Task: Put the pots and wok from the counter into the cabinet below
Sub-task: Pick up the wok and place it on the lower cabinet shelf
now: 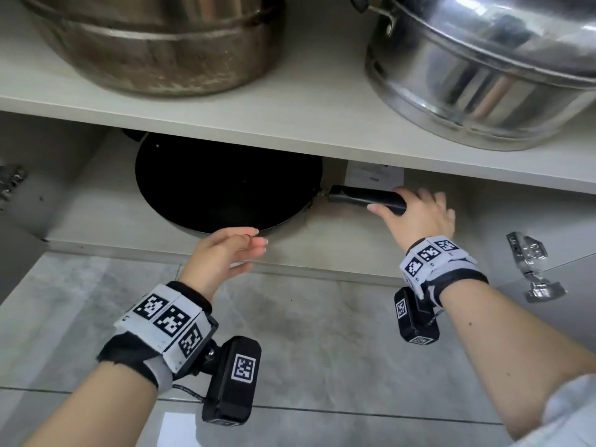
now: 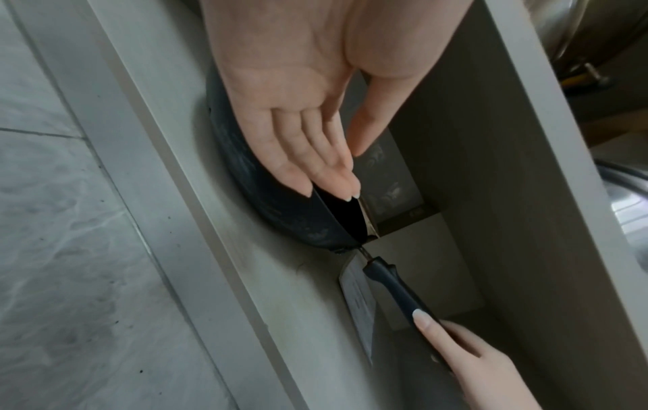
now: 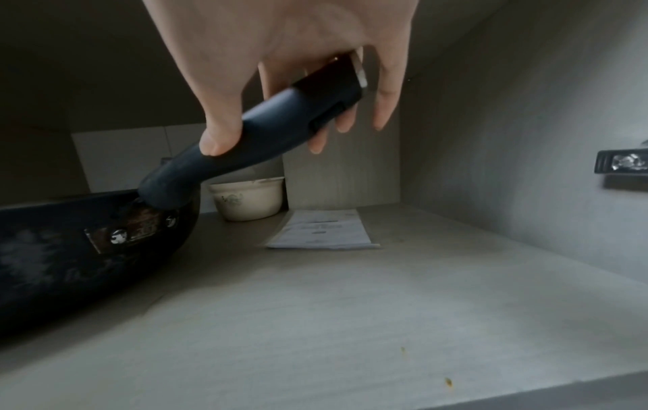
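Observation:
A black wok (image 1: 225, 188) (image 2: 266, 210) (image 3: 70, 263) sits on the cabinet's bottom shelf (image 1: 354, 246), partly under the upper shelf (image 1: 290, 117). My right hand (image 1: 419, 214) (image 3: 280, 41) holds the end of the wok's dark handle (image 1: 361, 196) (image 3: 273, 124), with the thumb on one side and the fairly straight fingers behind it. My left hand (image 1: 232, 250) (image 2: 305, 138) is open, its straight fingers at the wok's near rim. A dull metal pot (image 1: 154, 50) and a shiny steel pot (image 1: 483, 75) stand on the upper shelf.
A paper leaflet (image 1: 374, 175) (image 3: 326, 230) lies on the bottom shelf behind the handle, with a white bowl (image 3: 249, 197) further back. Metal door hinges (image 1: 529, 262) stick out at the right side and another hinge (image 1: 9, 182) at the left. Grey floor tiles (image 1: 306, 333) lie below.

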Motion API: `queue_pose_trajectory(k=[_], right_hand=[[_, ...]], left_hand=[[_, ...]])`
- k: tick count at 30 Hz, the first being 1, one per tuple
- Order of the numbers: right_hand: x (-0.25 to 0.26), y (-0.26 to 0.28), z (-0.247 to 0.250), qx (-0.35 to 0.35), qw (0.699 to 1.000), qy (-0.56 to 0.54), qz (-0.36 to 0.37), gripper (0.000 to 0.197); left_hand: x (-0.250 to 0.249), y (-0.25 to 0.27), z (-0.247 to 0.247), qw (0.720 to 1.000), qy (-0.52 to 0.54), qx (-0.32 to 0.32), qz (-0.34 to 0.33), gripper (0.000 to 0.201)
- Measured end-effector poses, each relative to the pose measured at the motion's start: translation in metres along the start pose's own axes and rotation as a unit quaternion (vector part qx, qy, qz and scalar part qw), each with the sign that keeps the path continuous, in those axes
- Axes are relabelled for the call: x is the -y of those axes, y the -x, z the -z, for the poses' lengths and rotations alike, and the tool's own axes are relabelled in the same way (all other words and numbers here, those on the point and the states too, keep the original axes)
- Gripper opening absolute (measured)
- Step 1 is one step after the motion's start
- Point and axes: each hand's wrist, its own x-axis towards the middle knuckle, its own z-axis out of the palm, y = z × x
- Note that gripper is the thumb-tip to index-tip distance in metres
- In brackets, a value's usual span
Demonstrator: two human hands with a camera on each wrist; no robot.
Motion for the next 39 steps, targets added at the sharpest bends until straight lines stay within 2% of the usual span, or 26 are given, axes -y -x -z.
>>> queue_pose_trajectory(k=[17, 21, 27, 32, 35, 39], right_hand=[[0.003, -0.014, -0.009, -0.032, 0.999, -0.016, 0.010, 0.061], [0.001, -0.004, -0.001, 0.026, 0.999, -0.030, 0.018, 0.066], [-0.013, 0.024, 0.049, 0.102, 0.990, -0.066, 0.074, 0.053], [-0.025, 0.036, 0.111, 0.244, 0.955, -0.139, 0.099, 0.027], [-0.029, 0.034, 0.158, 0.292, 0.944, -0.144, 0.058, 0.015], [-0.036, 0.020, 0.219, 0.298, 0.930, -0.214, 0.024, 0.018]], left_hand=[[0.002, 0.009, 0.015, 0.999, -0.007, -0.029, -0.018, 0.021], [-0.007, 0.012, 0.004, 0.998, -0.038, -0.015, -0.038, 0.021], [-0.056, 0.021, -0.044, 0.992, -0.073, 0.059, -0.088, 0.021], [-0.116, 0.036, -0.083, 0.982, -0.082, 0.111, -0.130, 0.020], [-0.152, 0.037, -0.101, 0.981, -0.078, 0.080, -0.157, 0.014], [-0.196, 0.027, -0.114, 0.974, -0.126, 0.027, -0.186, 0.044]])
